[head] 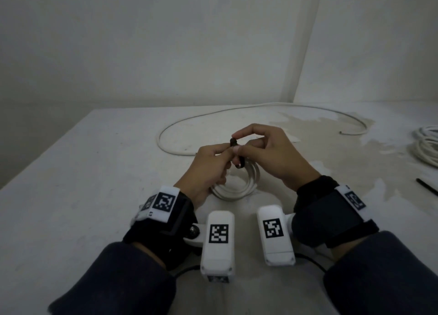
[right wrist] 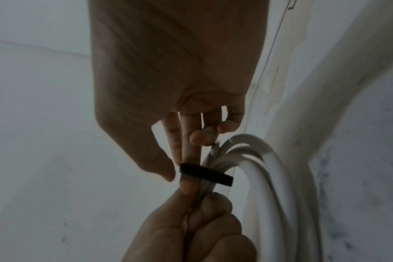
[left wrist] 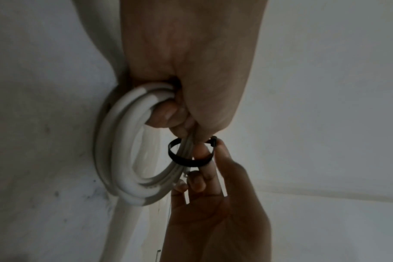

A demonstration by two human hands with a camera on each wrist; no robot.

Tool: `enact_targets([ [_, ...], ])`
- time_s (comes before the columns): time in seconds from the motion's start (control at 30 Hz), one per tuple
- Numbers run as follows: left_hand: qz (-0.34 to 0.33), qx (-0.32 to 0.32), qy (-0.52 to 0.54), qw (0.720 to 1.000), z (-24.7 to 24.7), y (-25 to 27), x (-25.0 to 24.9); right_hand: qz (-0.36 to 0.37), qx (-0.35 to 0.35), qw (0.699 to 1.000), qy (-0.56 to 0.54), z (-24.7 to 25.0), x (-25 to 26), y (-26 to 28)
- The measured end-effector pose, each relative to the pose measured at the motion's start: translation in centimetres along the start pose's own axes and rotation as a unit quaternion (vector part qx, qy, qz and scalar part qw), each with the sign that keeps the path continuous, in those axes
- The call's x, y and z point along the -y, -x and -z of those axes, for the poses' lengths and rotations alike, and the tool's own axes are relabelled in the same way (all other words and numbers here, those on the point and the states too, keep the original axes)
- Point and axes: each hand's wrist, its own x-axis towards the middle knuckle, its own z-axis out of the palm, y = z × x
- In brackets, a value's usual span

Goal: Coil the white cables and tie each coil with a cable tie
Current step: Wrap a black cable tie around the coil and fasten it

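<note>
Both hands, left hand (head: 208,170) gripping the white coil (left wrist: 123,150), right hand (head: 272,156) pinching its loose black cable tie (left wrist: 188,154).

A bare, dim utility or work room rather than a furnished home space. Plain whitewashed walls (head: 166,42) met in a corner at 1 o'clock. The white bench (head: 71,172) was scuffed, with paint flaking in patches (head: 320,129) toward 2 o'clock. Loose white cable (head: 237,111) and a second coil (head: 426,148) at 3 o'clock lay on it.
</note>
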Motion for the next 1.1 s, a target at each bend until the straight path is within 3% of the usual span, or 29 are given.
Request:
enact_targets([
  [0.13, 0.012, -0.001, 0.022, 1.000, 0.15, -0.38, 0.44, -0.004, 0.023, 1.000, -0.003, 0.29, -0.19, 0.02],
  [0.8, 0.049, 0.056, 0.071, 0.995, 0.14, -0.49, 0.26, 0.035, -0.041, 0.998, -0.010, 0.22, -0.60, -0.26],
  [1.1, 0.056, 0.040, 0.076, 0.995, 0.21, -0.51, 0.24, 0.073, -0.020, 0.992, 0.100, 1.02, -1.03, -0.50],
])
